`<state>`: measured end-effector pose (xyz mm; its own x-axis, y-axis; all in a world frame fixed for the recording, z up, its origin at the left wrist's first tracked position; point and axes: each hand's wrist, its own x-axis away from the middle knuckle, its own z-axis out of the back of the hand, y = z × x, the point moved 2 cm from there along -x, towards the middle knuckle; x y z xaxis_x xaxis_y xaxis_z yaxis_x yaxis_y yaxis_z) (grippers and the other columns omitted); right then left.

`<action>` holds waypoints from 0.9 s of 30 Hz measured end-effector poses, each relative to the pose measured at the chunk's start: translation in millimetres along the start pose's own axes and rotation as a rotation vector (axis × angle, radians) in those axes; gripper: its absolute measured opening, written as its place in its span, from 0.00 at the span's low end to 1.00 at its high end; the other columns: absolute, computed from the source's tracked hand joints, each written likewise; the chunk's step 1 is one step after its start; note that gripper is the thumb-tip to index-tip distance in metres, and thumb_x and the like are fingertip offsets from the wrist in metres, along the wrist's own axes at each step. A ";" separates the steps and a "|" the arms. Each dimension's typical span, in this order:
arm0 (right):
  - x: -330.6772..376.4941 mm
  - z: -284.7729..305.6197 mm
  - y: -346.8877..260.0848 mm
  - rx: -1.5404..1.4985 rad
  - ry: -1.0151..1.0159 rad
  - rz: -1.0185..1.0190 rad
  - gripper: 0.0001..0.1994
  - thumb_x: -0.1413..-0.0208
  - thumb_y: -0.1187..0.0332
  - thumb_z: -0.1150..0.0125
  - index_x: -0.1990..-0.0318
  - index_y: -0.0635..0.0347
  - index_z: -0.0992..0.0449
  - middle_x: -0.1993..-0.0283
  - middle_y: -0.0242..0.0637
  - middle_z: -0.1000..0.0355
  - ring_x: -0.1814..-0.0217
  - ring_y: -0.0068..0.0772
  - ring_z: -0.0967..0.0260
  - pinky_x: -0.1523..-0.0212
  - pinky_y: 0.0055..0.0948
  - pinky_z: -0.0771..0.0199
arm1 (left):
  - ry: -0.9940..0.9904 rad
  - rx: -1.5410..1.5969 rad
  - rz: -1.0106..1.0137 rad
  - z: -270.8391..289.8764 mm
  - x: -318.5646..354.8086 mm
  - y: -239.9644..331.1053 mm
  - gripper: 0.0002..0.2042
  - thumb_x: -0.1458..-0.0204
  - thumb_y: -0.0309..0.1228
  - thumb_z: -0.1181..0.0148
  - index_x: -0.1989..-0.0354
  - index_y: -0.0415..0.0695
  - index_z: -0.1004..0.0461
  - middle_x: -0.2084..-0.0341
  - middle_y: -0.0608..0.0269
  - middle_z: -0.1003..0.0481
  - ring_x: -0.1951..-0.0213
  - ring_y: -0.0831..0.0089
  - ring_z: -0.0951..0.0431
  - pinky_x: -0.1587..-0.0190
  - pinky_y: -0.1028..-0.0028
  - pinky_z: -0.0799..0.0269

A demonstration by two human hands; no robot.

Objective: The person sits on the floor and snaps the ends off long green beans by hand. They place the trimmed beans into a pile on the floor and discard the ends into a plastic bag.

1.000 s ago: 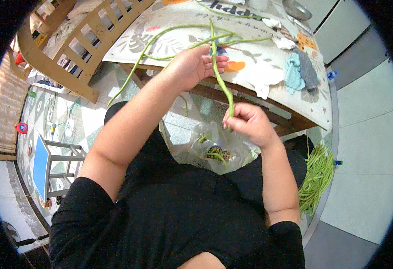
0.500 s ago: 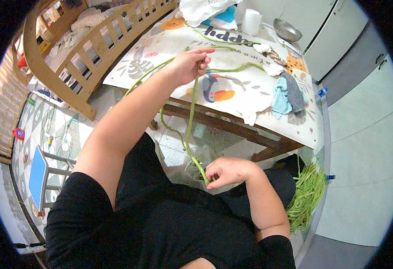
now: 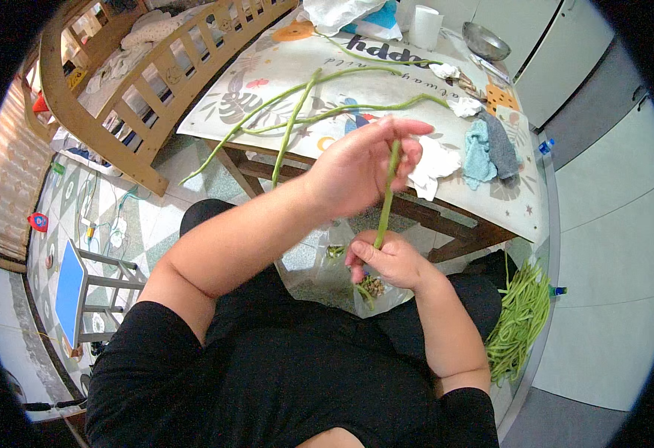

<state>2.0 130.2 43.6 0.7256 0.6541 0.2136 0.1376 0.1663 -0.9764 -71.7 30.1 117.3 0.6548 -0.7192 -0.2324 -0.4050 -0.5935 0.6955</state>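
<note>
A green long bean [image 3: 386, 209] stands almost upright in front of me, between my two hands. My left hand [image 3: 360, 168] is above, its fingers curled at the bean's upper end and the index finger stretched to the right. Lower down, my right hand [image 3: 392, 261] is closed around the same bean. Under it a clear plastic bag [image 3: 381, 305] holds short green bits and small pale brown pieces. Several more long beans [image 3: 342, 116] lie across the table, some with ends hanging over its near edge.
A printed cloth covers the table [image 3: 226, 112]. On it are a teal cloth [image 3: 479, 160], crumpled white tissue [image 3: 437, 166], a white cup [image 3: 424, 28] and a metal bowl [image 3: 486, 42]. To my right lies a heap of long beans [image 3: 519, 325]; left stand a blue-topped stool [image 3: 69, 293] and wooden bed rail [image 3: 136, 93].
My left hand has moved right and nearer, toward my right hand. The bean ends it held now hang at the table edge. My right hand has risen slightly, and the bag below shows more.
</note>
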 end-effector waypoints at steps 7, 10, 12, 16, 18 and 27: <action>15.0 10.8 -4.3 -0.452 0.155 0.304 0.18 0.43 0.54 0.60 0.76 0.60 0.35 0.87 0.26 0.45 0.86 0.17 0.48 0.80 0.20 0.39 | 0.854 -2.128 -0.330 120.8 -5.0 70.0 0.16 0.56 0.37 0.46 0.61 0.41 0.30 0.63 0.53 0.29 0.61 0.61 0.29 0.58 0.68 0.35; 15.9 10.7 -1.8 -0.524 0.134 0.328 0.19 0.43 0.54 0.61 0.76 0.60 0.35 0.86 0.27 0.45 0.85 0.17 0.48 0.83 0.17 0.43 | 1.021 -2.019 0.126 140.5 3.9 81.3 0.17 0.57 0.39 0.46 0.61 0.41 0.30 0.66 0.53 0.28 0.64 0.61 0.28 0.61 0.66 0.34; 16.5 9.2 -3.4 -0.557 0.117 0.323 0.18 0.43 0.55 0.61 0.75 0.61 0.35 0.86 0.28 0.45 0.85 0.17 0.49 0.84 0.16 0.46 | 0.925 -1.898 0.277 145.6 7.3 84.2 0.19 0.57 0.41 0.46 0.60 0.42 0.30 0.71 0.53 0.27 0.66 0.62 0.27 0.63 0.66 0.33; 21.3 13.3 -7.5 -0.608 0.180 0.382 0.18 0.43 0.57 0.61 0.75 0.61 0.35 0.86 0.28 0.44 0.86 0.17 0.50 0.85 0.15 0.51 | 0.856 -1.650 -0.090 82.6 13.7 66.0 0.16 0.56 0.35 0.46 0.59 0.41 0.31 0.75 0.56 0.27 0.72 0.66 0.26 0.70 0.72 0.33; 21.2 14.4 -8.9 -0.649 0.189 0.415 0.18 0.43 0.57 0.61 0.75 0.61 0.34 0.86 0.28 0.44 0.86 0.17 0.50 0.86 0.15 0.52 | 0.732 -1.676 -0.305 62.7 19.9 48.8 0.13 0.55 0.32 0.47 0.61 0.40 0.31 0.74 0.56 0.27 0.74 0.66 0.27 0.71 0.73 0.33; 14.1 13.9 -5.8 -0.626 0.281 0.347 0.18 0.42 0.57 0.63 0.72 0.63 0.33 0.85 0.28 0.44 0.86 0.17 0.50 0.87 0.14 0.54 | 0.681 -1.979 -0.467 88.8 19.4 25.6 0.11 0.52 0.29 0.51 0.59 0.44 0.33 0.72 0.54 0.30 0.70 0.57 0.29 0.68 0.68 0.34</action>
<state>2.1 148.7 52.7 0.9293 0.3670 -0.0420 0.1665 -0.5177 -0.8392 -126.1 -31.1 70.3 0.7345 -0.1934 -0.6505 0.5433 0.7420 0.3928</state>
